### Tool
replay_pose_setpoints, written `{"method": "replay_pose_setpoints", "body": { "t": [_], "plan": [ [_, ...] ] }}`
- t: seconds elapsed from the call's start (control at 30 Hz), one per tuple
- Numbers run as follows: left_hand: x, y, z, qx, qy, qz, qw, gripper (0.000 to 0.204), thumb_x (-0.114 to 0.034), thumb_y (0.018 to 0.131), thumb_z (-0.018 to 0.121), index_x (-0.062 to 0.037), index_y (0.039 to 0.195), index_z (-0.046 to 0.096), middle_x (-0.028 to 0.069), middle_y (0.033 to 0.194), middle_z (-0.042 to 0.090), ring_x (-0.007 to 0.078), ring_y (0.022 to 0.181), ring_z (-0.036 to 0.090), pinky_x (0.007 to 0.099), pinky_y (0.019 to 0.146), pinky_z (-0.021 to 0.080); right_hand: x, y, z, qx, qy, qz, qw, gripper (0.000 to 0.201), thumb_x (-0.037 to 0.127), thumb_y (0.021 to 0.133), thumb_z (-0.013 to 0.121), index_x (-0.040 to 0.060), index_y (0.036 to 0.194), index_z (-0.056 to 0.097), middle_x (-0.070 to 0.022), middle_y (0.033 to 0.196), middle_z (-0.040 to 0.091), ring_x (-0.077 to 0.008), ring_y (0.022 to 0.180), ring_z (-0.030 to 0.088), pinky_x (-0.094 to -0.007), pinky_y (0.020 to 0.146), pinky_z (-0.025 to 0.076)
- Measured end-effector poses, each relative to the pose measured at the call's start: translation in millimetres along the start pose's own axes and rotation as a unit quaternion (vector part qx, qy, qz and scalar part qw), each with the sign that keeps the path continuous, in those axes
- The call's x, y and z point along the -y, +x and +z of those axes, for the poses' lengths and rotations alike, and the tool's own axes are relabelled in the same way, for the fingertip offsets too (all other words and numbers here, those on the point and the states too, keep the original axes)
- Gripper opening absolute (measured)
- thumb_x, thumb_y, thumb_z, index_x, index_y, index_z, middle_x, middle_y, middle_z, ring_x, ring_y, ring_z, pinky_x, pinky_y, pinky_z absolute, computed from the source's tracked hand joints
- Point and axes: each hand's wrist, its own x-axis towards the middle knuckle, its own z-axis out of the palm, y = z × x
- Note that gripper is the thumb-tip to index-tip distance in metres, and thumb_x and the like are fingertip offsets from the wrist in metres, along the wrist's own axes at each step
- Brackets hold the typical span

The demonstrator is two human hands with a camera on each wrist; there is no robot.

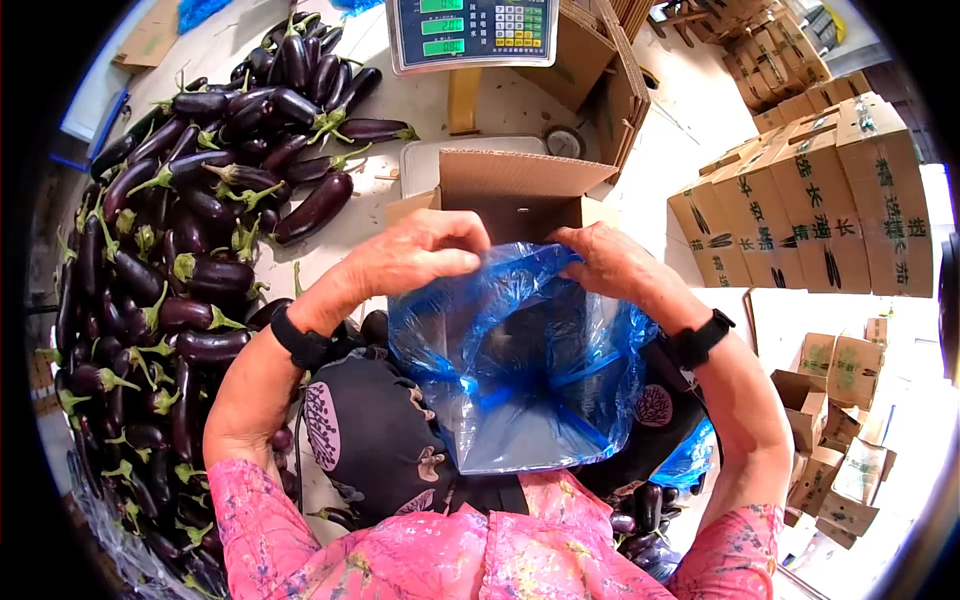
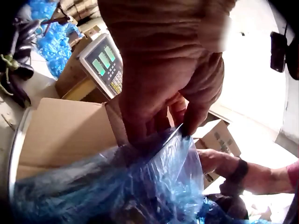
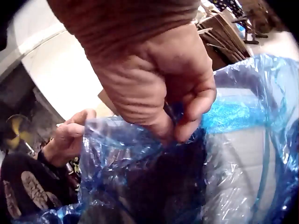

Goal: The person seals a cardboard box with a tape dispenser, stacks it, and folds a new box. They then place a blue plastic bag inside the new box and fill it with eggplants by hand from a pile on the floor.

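Note:
A translucent blue plastic bag [image 1: 520, 400] spreads over an open cardboard box [image 1: 525, 172] between the person's knees, its mouth held wide. At the far left of the bag's rim, my left hand [image 1: 420, 252] pinches the film between thumb and fingers; the left wrist view shows the edge of the bag [image 2: 173, 161] drawn up to those fingertips. My right hand [image 1: 608, 265] grips the same rim farther right, its thumb and forefinger closed on the film in the right wrist view. Behind the film, much of the box is hidden.
A large heap of eggplants [image 1: 200, 290] covers the floor on the left. Beyond the box stands a digital scale display [image 1: 472, 35] on a yellow post [image 1: 464, 100]. Printed cartons [image 1: 800, 205] stand in a row on the right, with smaller boxes [image 1: 845, 375] nearer.

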Motion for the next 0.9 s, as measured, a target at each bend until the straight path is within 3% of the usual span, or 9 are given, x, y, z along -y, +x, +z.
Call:
{"method": "replay_pose_setpoints", "body": {
  "t": [0.03, 0.13, 0.3, 0.4, 0.43, 0.57, 0.67, 0.73, 0.9],
  "plan": [
    [3.8, -2.8, -4.1, -0.015, -0.053, -0.006, 0.998, 0.018, -0.014, 0.093, 0.059, -0.0002, 0.103, 0.063, 0.0052, 0.090, 0.066, 0.0127, 0.084, 0.062, 0.0294, 0.080, 0.052, -1.1, 3.9, -2.0, 0.066, -0.019, 0.041, 0.997, 0.039, 0.016, 0.080, 0.077, 0.0028, 0.116, 0.067, -0.0225, 0.101, 0.070, -0.0393, 0.095, 0.068, -0.0445, 0.088, 0.053],
    [13.4, -16.8, -22.3, -0.088, -0.228, -0.077, 0.967, 0.015, -0.015, 0.096, 0.056, -0.0031, 0.104, 0.060, 0.0000, 0.090, 0.063, 0.0073, 0.081, 0.058, 0.0241, 0.076, 0.049, -11.0, -10.0, -30.5, 0.012, 0.041, 0.002, 0.999, 0.041, 0.018, 0.076, 0.081, 0.0020, 0.111, 0.068, -0.0221, 0.096, 0.071, -0.0387, 0.093, 0.068, -0.0444, 0.084, 0.054],
    [13.7, -13.4, -26.0, -0.203, -0.131, -0.012, 0.970, 0.010, -0.013, 0.095, 0.060, -0.0052, 0.100, 0.059, -0.0020, 0.094, 0.061, 0.0066, 0.083, 0.057, 0.0225, 0.078, 0.047, -15.4, -28.4, -83.6, 0.039, 0.273, 0.129, 0.952, 0.035, 0.037, 0.090, 0.072, 0.0048, 0.104, 0.073, -0.0010, 0.076, 0.066, -0.0091, 0.069, 0.057, -0.0249, 0.061, 0.046],
    [4.0, -7.1, -24.9, -0.206, -0.149, 0.050, 0.966, 0.010, -0.012, 0.095, 0.064, -0.0048, 0.102, 0.063, -0.0028, 0.089, 0.063, 0.0046, 0.081, 0.056, 0.0208, 0.075, 0.045, -21.9, -26.0, -77.3, 0.025, 0.314, 0.135, 0.939, 0.028, 0.030, 0.092, 0.071, 0.0040, 0.101, 0.073, -0.0008, 0.078, 0.066, -0.0089, 0.070, 0.056, -0.0255, 0.061, 0.046],
    [-0.5, -9.0, -28.2, -0.192, -0.140, 0.049, 0.970, 0.010, -0.006, 0.092, 0.067, -0.0046, 0.101, 0.064, -0.0026, 0.089, 0.063, 0.0051, 0.081, 0.057, 0.0208, 0.074, 0.046, -35.2, -21.5, -59.7, -0.008, 0.291, 0.069, 0.954, 0.020, 0.023, 0.093, 0.070, 0.0035, 0.098, 0.072, -0.0011, 0.080, 0.067, -0.0087, 0.076, 0.059, -0.0256, 0.064, 0.048],
    [-30.4, -16.9, -17.7, -0.141, -0.100, 0.091, 0.981, 0.010, 0.004, 0.088, 0.068, -0.0029, 0.095, 0.066, -0.0014, 0.089, 0.063, 0.0064, 0.082, 0.059, 0.0226, 0.076, 0.049, -16.5, -12.7, -45.4, -0.165, 0.174, -0.021, 0.971, 0.024, 0.015, 0.088, 0.072, -0.0002, 0.106, 0.069, -0.0101, 0.098, 0.070, -0.0195, 0.083, 0.067, -0.0328, 0.075, 0.055],
    [-34.2, -21.6, -12.4, -0.068, -0.013, 0.102, 0.992, 0.012, 0.005, 0.084, 0.069, -0.0010, 0.094, 0.067, 0.0024, 0.093, 0.064, 0.0115, 0.090, 0.061, 0.0265, 0.081, 0.049, -11.2, -4.3, -42.2, -0.184, 0.170, 0.016, 0.968, 0.026, 0.013, 0.087, 0.071, -0.0009, 0.109, 0.067, -0.0117, 0.096, 0.070, -0.0204, 0.083, 0.067, -0.0345, 0.075, 0.055],
    [-37.2, -23.5, -8.9, -0.063, 0.117, 0.136, 0.982, 0.014, 0.006, 0.078, 0.071, -0.0006, 0.090, 0.067, 0.0068, 0.090, 0.066, 0.0185, 0.089, 0.063, 0.0309, 0.082, 0.049, -11.7, -1.2, -37.8, -0.161, 0.093, -0.012, 0.982, 0.034, 0.015, 0.083, 0.075, -0.0012, 0.111, 0.065, -0.0176, 0.096, 0.069, -0.0304, 0.080, 0.067, -0.0394, 0.075, 0.055],
    [-54.4, -33.6, -5.5, -0.101, 0.132, 0.131, 0.977, 0.018, 0.008, 0.076, 0.071, -0.0018, 0.090, 0.067, 0.0070, 0.089, 0.066, 0.0205, 0.086, 0.064, 0.0321, 0.080, 0.051, -4.3, 2.2, -26.0, -0.179, 0.030, -0.029, 0.983, 0.034, 0.016, 0.074, 0.081, 0.0014, 0.100, 0.065, -0.0196, 0.092, 0.065, -0.0410, 0.090, 0.063, -0.0458, 0.079, 0.052]
  ]
}}
